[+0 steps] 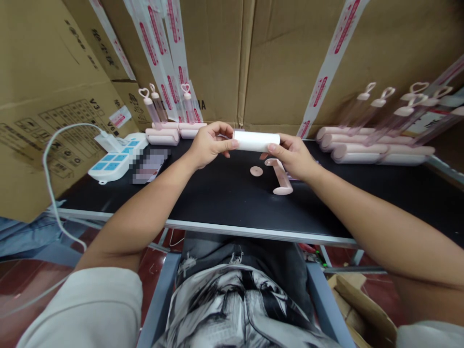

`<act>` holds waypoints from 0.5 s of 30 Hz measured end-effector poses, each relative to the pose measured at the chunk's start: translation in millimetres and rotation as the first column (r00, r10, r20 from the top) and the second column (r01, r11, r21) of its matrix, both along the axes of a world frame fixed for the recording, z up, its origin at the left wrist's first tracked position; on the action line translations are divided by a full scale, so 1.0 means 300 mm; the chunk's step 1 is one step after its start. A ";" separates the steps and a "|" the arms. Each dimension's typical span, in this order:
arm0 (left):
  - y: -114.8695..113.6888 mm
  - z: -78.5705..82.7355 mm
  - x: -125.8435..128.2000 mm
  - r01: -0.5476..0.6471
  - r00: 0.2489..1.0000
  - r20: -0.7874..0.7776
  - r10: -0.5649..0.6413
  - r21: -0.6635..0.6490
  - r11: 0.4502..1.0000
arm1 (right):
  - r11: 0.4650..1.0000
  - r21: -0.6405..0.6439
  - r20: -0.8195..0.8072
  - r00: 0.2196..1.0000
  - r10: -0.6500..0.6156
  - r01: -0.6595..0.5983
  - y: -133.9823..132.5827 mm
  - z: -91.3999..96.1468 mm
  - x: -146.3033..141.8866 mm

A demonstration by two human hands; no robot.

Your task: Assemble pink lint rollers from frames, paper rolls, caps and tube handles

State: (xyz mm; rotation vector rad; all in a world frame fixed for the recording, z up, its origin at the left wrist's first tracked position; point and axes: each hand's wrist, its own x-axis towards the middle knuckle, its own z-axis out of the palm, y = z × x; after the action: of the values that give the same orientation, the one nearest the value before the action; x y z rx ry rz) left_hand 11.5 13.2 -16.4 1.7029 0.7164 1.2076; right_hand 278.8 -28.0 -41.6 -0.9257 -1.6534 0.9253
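A white roll [256, 140], like a lint roller's sticky roll, is held level above the black work surface. Its left end is pinched by my left hand [213, 145], thumb in front and fingers behind. At the other end, my right hand [295, 155] grips it the same way. Below the roll lies a small pale pink disc [256, 171] with a hole at its centre. Just right of the disc, under my right hand, sits a pale pink C-shaped part [282, 178] with rounded ends. Something purplish behind my right hand is mostly hidden.
Pink rollers with heart-shaped handles stand at the back left [163, 135] and several more at the back right [380, 153]. A white power strip [112, 164] with a plugged cable and a phone [150, 166] lie left. Cardboard [282, 63] walls the back.
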 end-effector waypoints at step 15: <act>0.045 -0.029 -0.026 -0.103 0.975 -0.192 0.114 0.065 0.993 | 0.973 0.123 -0.137 0.975 -0.177 0.194 0.055 0.002 0.023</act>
State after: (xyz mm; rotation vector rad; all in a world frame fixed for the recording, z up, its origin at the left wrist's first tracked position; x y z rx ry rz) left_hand 3.7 26.7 -25.0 1.8661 0.9126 1.1532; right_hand 285.8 -11.4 -40.9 -0.8940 -1.4759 0.7190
